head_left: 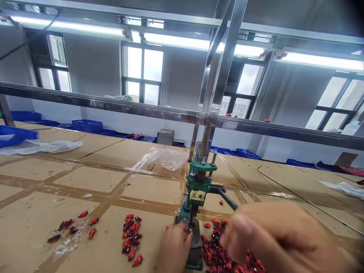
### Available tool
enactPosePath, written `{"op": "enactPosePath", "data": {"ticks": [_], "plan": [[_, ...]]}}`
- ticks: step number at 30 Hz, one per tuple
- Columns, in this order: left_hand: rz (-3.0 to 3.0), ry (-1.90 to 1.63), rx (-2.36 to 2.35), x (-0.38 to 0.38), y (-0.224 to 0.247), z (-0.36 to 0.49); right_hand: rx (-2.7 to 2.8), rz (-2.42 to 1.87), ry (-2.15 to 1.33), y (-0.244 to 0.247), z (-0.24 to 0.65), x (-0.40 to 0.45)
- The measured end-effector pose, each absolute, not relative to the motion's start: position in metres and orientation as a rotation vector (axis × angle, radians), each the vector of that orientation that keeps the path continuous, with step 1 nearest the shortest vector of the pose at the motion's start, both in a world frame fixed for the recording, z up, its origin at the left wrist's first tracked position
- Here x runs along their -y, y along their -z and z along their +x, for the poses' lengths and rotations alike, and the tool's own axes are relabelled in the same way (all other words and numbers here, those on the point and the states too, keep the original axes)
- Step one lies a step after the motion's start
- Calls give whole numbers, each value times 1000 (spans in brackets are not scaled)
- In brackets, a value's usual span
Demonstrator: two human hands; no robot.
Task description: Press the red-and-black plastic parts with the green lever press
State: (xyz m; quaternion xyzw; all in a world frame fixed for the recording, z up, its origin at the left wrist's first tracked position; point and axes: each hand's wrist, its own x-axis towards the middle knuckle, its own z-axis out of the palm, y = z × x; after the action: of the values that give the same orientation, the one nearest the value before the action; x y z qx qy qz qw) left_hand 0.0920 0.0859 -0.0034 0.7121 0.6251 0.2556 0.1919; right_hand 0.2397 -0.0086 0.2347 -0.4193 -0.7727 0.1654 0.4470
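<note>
A green hand press (199, 182) with a spring on top and a "2 #" label stands on the cardboard-covered table. My left hand (174, 244) is at the press base, its fingers pinched under the ram; what they hold is too small to make out. My right hand (273, 237), blurred and with curled fingers, is to the right of the press, in front of its dark lever (227, 199). Beside and partly under it lies a pile of small red and black parts (212, 250). A narrower heap of such parts (131, 237) lies left of the press.
Several loose red and black parts (92, 233) lie farther left. A clear plastic bag (170, 159) is behind the press. A thin metal rod (307, 201) lies at the right. A blue tray (17, 134) stands at the far left, and a metal rail (113, 108) crosses behind.
</note>
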Motion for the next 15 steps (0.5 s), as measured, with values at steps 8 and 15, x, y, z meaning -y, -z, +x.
{"op": "enactPosePath", "data": {"ticks": [8,15], "plan": [[1894,-698,-1538,-71,29,118,1425,-671,-838,-313,250,-88],[1913,-373,-2422,-84,-22,-10,1448,-533,-807,-307,254,-98]]}}
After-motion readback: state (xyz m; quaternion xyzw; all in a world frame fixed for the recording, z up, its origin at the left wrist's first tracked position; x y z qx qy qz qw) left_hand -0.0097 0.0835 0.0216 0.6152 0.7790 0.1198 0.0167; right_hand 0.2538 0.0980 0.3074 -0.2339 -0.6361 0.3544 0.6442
